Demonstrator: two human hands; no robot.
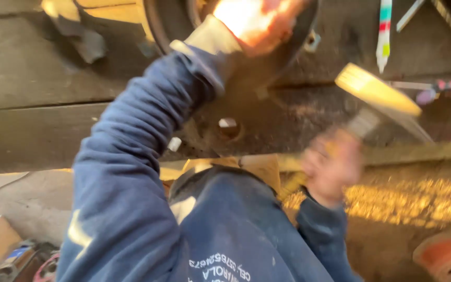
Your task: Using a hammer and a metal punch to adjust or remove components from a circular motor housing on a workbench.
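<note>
Overhead, the left hand (259, 23) grips a dark round rim (298, 36); the right hand (332, 167) clasps a paintbrush (374, 96).

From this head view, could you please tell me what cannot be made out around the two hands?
- Left hand: washed out by sun glare on the dark round metal part; grip unclear.
- Right hand: motion-blurred; fingers indistinct.
- Flat pale-bristled paintbrush: blurred, handle mostly covered by that hand.
- Orange round object: cut off by the bottom edge.
</note>
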